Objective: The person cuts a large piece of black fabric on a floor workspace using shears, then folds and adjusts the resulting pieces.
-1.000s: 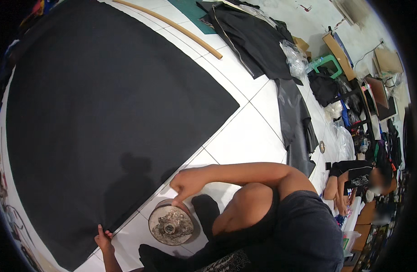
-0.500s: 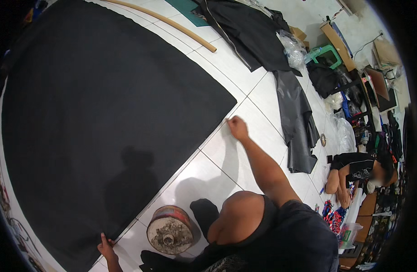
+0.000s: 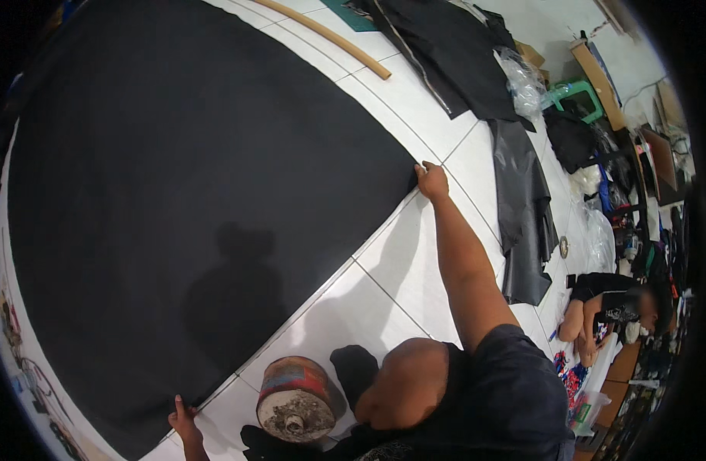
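A large sheet of black cloth [image 3: 192, 154] lies spread flat over the white tiled floor, filling the left and middle of the view. My right hand [image 3: 432, 181] is closed at the cloth's right corner, fingertips pinching it, arm stretched out. My left hand [image 3: 184, 421] is at the near edge, low in the picture, index finger along the top of the cloth and the other fingers curled at the border. Between my knee and the cloth stands a round, reddish, worn can-like block [image 3: 297, 399] with a rough grey end and a raised centre.
A tan tube [image 3: 334, 44] lies beyond the cloth's far edge. Dark folded fabric [image 3: 453, 61] and a shiny black sheet [image 3: 522, 215] lie to the right. Near a wall stand a green stool [image 3: 580, 100] and clutter. Another person [image 3: 610, 307] sits at the far right.
My right hand has moved up and away along the edge to the cloth's corner and taken hold there. My left hand stays at the near edge. The view has shifted slightly.
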### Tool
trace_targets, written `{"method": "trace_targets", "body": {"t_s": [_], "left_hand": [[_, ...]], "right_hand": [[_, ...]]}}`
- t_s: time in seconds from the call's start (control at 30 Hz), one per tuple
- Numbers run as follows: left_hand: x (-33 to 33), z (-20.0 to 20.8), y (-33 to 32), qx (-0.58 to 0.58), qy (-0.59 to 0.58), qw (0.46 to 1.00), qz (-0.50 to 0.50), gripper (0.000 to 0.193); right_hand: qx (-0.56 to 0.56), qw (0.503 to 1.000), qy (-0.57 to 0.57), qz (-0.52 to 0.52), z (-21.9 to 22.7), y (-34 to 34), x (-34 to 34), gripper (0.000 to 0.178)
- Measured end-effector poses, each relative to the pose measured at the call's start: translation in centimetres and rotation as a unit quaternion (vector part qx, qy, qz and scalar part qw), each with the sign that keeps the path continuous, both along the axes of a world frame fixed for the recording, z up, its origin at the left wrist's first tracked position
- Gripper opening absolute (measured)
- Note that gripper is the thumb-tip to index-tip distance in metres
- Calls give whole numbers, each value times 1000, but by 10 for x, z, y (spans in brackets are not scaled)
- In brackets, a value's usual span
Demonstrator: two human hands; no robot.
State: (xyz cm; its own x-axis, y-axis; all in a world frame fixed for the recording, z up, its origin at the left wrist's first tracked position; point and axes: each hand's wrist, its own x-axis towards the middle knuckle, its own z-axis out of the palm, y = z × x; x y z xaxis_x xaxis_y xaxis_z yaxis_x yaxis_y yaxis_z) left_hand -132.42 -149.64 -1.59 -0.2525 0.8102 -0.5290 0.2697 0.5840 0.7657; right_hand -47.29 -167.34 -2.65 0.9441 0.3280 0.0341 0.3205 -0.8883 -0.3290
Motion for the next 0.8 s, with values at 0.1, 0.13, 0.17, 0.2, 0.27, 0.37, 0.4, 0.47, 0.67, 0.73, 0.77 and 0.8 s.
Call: {"method": "trace_targets", "body": {"t_s": [0.1,0.13,0.17,0.2,0.27,0.37,0.4,0.47,0.67,0.73,0.77,0.8], "left_hand": [[10,1,1,-5,-4,1000,-31,49],[13,-5,2,-9,19,1000,0,50],[10,0,3,-23,0,1000,-19,49],[7,6,2,-37,-21,998,-40,49],[3,-3,-1,-20,-5,999,-24,47],[-6,-6,-5,-10,6,1000,-18,45],[-8,-4,-6,-9,11,1000,-15,45],[6,7,-11,3,51,998,35,43],[12,7,3,-9,39,998,-53,44],[17,8,-1,10,16,999,-42,45],[21,9,-3,11,8,1000,12,45],[15,9,-2,5,11,1000,-1,43]], "right_hand": [[-20,999,46,2,-1,-12,15,37],[-16,999,23,18,-4,-20,20,36],[-33,999,30,22,-5,-17,17,37],[-51,998,36,24,-3,-15,16,38],[-73,994,64,42,7,-9,23,39],[-123,991,45,11,16,12,9,41],[-142,989,31,-5,19,23,-3,42],[-93,974,-201,50,20,36,-45,38],[24,866,-37,499,57,66,-275,36],[25,814,9,580,59,64,-325,36],[16,800,-5,600,55,62,-335,36],[6,787,-21,617,48,60,-343,36]]}}
